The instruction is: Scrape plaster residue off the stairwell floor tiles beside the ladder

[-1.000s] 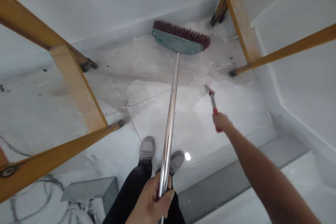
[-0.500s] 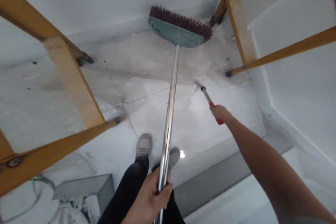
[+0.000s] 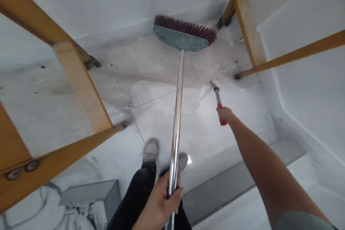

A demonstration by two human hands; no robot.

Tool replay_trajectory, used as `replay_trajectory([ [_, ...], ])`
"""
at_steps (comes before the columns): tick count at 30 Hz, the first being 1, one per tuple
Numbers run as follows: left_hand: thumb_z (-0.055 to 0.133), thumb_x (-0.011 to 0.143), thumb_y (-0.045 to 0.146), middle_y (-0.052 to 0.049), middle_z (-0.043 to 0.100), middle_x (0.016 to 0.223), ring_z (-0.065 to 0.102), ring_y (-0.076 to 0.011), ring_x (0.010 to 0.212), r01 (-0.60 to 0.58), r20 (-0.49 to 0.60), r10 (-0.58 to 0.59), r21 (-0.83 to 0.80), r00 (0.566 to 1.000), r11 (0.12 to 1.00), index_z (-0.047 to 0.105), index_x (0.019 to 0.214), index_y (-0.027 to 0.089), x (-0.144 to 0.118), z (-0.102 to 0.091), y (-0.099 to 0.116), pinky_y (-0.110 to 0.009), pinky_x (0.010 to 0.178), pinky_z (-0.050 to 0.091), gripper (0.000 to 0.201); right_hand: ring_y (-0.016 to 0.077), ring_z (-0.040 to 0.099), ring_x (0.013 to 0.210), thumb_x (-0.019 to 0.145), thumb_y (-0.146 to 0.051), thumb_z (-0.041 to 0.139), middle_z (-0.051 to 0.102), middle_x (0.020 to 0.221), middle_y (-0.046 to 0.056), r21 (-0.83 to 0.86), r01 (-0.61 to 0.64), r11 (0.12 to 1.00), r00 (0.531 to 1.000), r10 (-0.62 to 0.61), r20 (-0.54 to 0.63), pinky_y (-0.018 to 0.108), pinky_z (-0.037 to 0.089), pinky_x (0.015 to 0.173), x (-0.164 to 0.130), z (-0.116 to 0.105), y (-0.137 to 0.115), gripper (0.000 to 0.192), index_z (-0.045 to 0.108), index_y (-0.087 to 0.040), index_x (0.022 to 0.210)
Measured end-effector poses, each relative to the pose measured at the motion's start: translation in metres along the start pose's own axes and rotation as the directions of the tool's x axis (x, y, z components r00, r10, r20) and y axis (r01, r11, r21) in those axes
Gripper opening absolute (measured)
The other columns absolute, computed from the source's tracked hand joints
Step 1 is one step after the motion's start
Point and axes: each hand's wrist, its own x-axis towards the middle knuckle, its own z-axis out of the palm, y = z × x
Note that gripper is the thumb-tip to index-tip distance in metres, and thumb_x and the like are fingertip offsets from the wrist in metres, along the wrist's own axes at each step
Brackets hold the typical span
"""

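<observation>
My left hand (image 3: 161, 205) is wrapped tight around the top of the broom's (image 3: 176, 115) steel handle, fingers closed, thumb along the shaft. Grip sits high on the pole, low in view, probably so the head reaches far out while I stand back. My right hand (image 3: 225, 115) is stretched forward, arm nearly straight, fist closed on the red grip of a scraper (image 3: 217, 97). Its thin shaft angles down and away; the tip rests on or just above the floor (image 3: 48, 107), I cannot tell which.

Broom head (image 3: 183, 37): green block, dark red bristles, planted at the far edge of the floor where it meets the white wall (image 3: 107, 0). Bristles point into the skirting line, where the dust seems to collect.

Floor between head and scraper tip is dull grey with white powder and flecks. Nearer my shoes (image 3: 151, 150) the tiles are pale and shiny, with a bright light spot.

Wooden ladder legs (image 3: 81, 82) straddle the area, left and right, rubber feet on the floor; I stand between them. A grey box (image 3: 91, 194) and loose cables (image 3: 40, 201) lie at the near left corner. A grey step edge (image 3: 229, 183) runs along the near right.
</observation>
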Motion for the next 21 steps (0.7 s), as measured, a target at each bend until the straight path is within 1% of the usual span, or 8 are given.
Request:
replay_trajectory([
  [2,0.056,0.082,0.033,0.007,0.035,0.055,0.036,-0.0060,0.046,0.009,0.003,-0.009,-0.006,1.000,1.000,0.035,0.070,0.020,0.000,-0.001,0.000,-0.018,0.045,0.030,0.027,0.0302,0.066,0.096,0.090,-0.044,0.043,0.067,0.102,0.020,-0.015,0.003,1.000,1.000,-0.003,0.001,0.040,0.052,0.081,0.002,-0.008,0.001,0.050,0.055,-0.009,0.123],
  [4,0.056,0.082,0.032,0.007,0.035,0.056,0.036,-0.0062,0.046,0.023,-0.001,-0.023,-0.018,1.000,1.000,0.036,0.072,0.020,0.000,-0.002,0.001,-0.018,0.045,0.030,0.026,0.0309,0.066,0.097,0.085,-0.037,0.050,0.067,0.106,0.017,-0.039,0.002,0.999,1.000,-0.003,-0.022,0.042,0.052,0.081,-0.008,-0.007,0.005,0.063,0.036,-0.015,0.143],
  [5,0.056,0.081,0.032,0.007,0.035,0.056,0.037,-0.0062,0.046,0.021,-0.003,-0.021,-0.023,1.000,1.000,0.036,0.072,0.020,0.000,-0.002,0.002,-0.018,0.045,0.030,0.025,0.0312,0.066,0.097,0.085,-0.033,0.051,0.067,0.107,0.016,-0.056,0.001,0.998,0.999,-0.004,-0.042,0.043,0.052,0.082,-0.016,-0.006,0.006,0.069,0.028,-0.019,0.148],
  [7,0.057,0.080,0.032,0.007,0.034,0.057,0.037,-0.0064,0.047,0.011,-0.010,-0.012,-0.030,1.000,0.999,0.038,0.073,0.020,0.000,-0.003,0.003,-0.018,0.045,0.031,0.023,0.0319,0.066,0.099,0.087,-0.029,0.046,0.066,0.109,0.016,-0.091,-0.007,0.996,0.997,0.000,-0.082,0.044,0.051,0.083,-0.030,-0.002,0.007,0.069,0.021,-0.026,0.151],
  [9,0.057,0.080,0.032,0.007,0.035,0.058,0.037,-0.0065,0.047,0.012,-0.009,-0.012,-0.035,1.000,0.999,0.039,0.074,0.020,0.000,-0.005,0.005,-0.018,0.045,0.032,0.023,0.0327,0.065,0.101,0.089,-0.027,0.041,0.065,0.109,0.017,-0.113,-0.019,0.993,0.993,0.006,-0.115,0.044,0.050,0.083,-0.043,0.004,0.009,0.063,0.025,-0.027,0.150],
  [15,0.056,0.081,0.030,0.007,0.035,0.058,0.037,-0.0064,0.048,0.024,0.005,-0.024,-0.015,1.000,1.000,0.038,0.073,0.020,0.005,-0.007,0.011,-0.018,0.046,0.032,0.022,0.0313,0.068,0.093,0.095,-0.031,0.035,0.067,0.098,0.020,-0.185,0.056,0.981,0.986,-0.083,-0.143,0.042,0.050,0.081,-0.083,0.035,0.028,0.048,0.040,-0.015,0.140],
  [17,0.057,0.080,0.029,0.007,0.034,0.058,0.036,-0.0063,0.048,0.021,0.005,-0.021,-0.025,1.000,0.999,0.037,0.072,0.020,0.007,-0.006,0.012,-0.018,0.045,0.032,0.023,0.0312,0.068,0.090,0.097,-0.033,0.031,0.068,0.092,0.019,-0.209,0.068,0.975,0.987,-0.096,-0.128,0.042,0.050,0.081,-0.077,0.027,0.025,0.046,0.046,-0.013,0.136],
  [21,0.056,0.080,0.027,0.007,0.033,0.057,0.036,-0.0065,0.047,0.018,-0.001,-0.018,-0.030,1.000,0.999,0.036,0.073,0.020,0.009,-0.007,0.012,-0.018,0.045,0.032,0.022,0.0322,0.068,0.097,0.096,-0.027,0.031,0.068,0.102,0.024,-0.177,0.013,0.984,0.979,-0.048,-0.197,0.039,0.051,0.080,-0.034,-0.020,0.001,0.040,0.058,-0.010,0.121],
])
